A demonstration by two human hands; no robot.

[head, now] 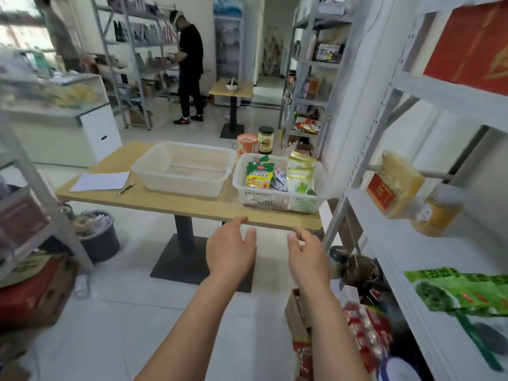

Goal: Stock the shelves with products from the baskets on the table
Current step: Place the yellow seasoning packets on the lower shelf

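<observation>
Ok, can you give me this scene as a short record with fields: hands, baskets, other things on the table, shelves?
left hand: open, empty, held out near the table edge
right hand: open, empty, beside the left one
large basket: left on the table, empty
small basket: right on the table, holds several packets
behind the baskets: dark jar, orange-lidded jar
table's left end: paper, pen
shelves: at the right, partly stocked

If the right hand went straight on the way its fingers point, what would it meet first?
The right hand would likely meet the table at its near edge, with the filled basket beyond; depth unclear.
</observation>
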